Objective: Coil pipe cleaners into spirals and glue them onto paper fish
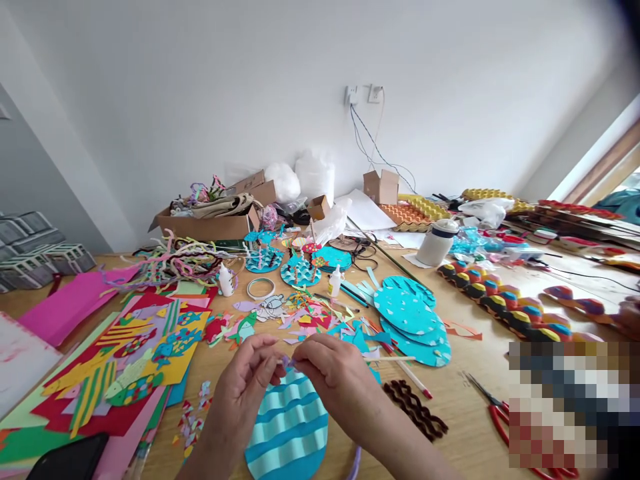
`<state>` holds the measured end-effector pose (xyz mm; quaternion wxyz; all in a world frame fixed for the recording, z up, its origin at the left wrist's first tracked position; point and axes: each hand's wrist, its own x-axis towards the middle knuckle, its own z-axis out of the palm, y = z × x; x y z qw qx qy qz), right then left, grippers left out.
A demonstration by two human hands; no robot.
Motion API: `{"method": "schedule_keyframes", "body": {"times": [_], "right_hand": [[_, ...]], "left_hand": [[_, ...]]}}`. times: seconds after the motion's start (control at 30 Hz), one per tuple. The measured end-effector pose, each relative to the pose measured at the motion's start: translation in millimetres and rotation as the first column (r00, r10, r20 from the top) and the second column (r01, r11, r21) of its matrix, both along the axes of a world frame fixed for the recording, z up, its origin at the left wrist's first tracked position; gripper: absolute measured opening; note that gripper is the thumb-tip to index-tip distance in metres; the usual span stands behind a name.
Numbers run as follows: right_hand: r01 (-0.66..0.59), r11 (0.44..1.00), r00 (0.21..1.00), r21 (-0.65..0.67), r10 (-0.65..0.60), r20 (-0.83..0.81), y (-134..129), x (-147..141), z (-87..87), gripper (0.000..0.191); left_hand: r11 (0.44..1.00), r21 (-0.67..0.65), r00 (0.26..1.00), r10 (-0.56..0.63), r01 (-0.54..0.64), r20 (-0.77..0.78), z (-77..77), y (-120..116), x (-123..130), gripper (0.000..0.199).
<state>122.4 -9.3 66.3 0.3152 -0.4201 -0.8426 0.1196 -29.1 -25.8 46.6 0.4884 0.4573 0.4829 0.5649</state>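
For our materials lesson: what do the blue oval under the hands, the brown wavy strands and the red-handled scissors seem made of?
Blue oval: matte card or perhaps foam, by its flat, cut look.
Brown wavy strands: likely pipe cleaner, given their fuzzy edges.
Scissors: slim grey blades suggest metal; smooth red handles, probably plastic.

The left hand [250, 377] and right hand [333, 367] cover most of a purple bit [286, 361] pinched between their fingertips; its shape can't be made out. They also hide the far rim of the blue disc [289, 433], whose near end the bottom edge cuts. A purple strip [355, 460] runs out there too. At near right, blurred blocks mask part of the scissors [500, 421]. The black object [70, 459] at near left is cut off.
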Motion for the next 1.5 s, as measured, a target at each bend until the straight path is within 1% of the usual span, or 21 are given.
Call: {"method": "schedule_keyframes", "body": {"times": [0.07,0.17,0.23,0.37,0.43,0.53,0.6,0.8,1.0,1.1,1.23,1.3,1.37,1.43,1.5], "right_hand": [[0.002,1.0,1.0,0.007,-0.002,-0.007,-0.6,1.0,0.0,0.014],[0.011,1.0,1.0,0.005,-0.011,-0.008,-0.9,1.4,-0.8,0.015],[0.01,1.0,1.0,0.01,-0.01,0.001,-0.8,1.4,-1.9,0.015],[0.0,1.0,1.0,0.02,0.0,0.031,-0.2,1.9,-3.8,0.015],[-0.004,1.0,0.999,0.009,0.003,0.041,0.0,2.6,-3.6,0.013],[-0.009,0.999,1.0,-0.037,0.01,0.028,0.9,3.1,-1.7,0.012],[-0.016,0.998,1.0,-0.063,0.018,0.019,1.8,3.1,-0.8,0.012],[-0.01,0.998,0.996,-0.062,0.016,0.092,3.9,2.8,-1.6,0.009],[-0.033,0.999,0.984,-0.036,0.039,0.176,3.6,2.4,1.8,0.009],[-0.039,0.998,0.976,-0.046,0.048,0.215,3.9,1.6,3.5,0.008],[-0.036,0.999,0.965,-0.034,0.044,0.26,5.3,0.0,3.0,0.01],[-0.04,0.999,0.961,-0.034,0.048,0.271,6.0,0.1,2.7,0.01],[-0.057,0.998,0.957,-0.024,0.061,0.282,6.7,2.1,3.4,0.008],[-0.108,0.993,0.949,0.041,0.091,0.302,7.3,6.6,5.2,0.009],[-0.183,0.97,0.932,0.159,0.119,0.343,8.2,12.5,7.0,0.011]], "left_hand": [[1.0,0.012,0.999,-0.002,0.003,-0.044,-1.8,0.3,-2.4,0.031],[0.994,-0.008,0.989,-0.109,0.108,-0.1,-4.3,0.1,-3.5,0.03],[0.985,0.002,0.978,-0.169,0.171,-0.126,-3.8,0.1,-2.4,0.029],[0.975,0.019,0.95,-0.212,0.222,-0.231,-1.0,2.4,-0.2,0.03],[0.974,0.024,0.931,-0.206,0.223,-0.3,-0.8,4.2,-0.8,0.03],[0.975,0.084,0.906,-0.158,0.207,-0.393,-1.8,6.0,-2.6,0.028],[0.975,0.111,0.896,-0.129,0.193,-0.425,-2.5,6.4,-3.3,0.028],[0.973,0.031,0.884,-0.193,0.227,-0.427,0.0,5.6,-3.3,0.026],[0.963,0.047,0.838,-0.208,0.267,-0.504,7.3,7.3,-5.9,0.013],[0.963,0.02,0.849,-0.229,0.27,-0.477,8.6,9.6,-6.7,0.013],[0.97,0.022,0.883,-0.209,0.241,-0.42,7.2,11.7,-6.6,0.015],[0.969,-0.01,0.895,-0.231,0.246,-0.383,5.9,12.9,-6.7,0.014],[0.963,-0.073,0.912,-0.271,0.261,-0.307,4.3,14.9,-7.0,0.014],[0.952,-0.142,0.935,-0.296,0.272,-0.193,1.9,17.3,-7.4,0.016],[0.945,-0.19,0.957,-0.283,0.268,-0.059,-1.7,19.2,-7.7,0.02]]}}
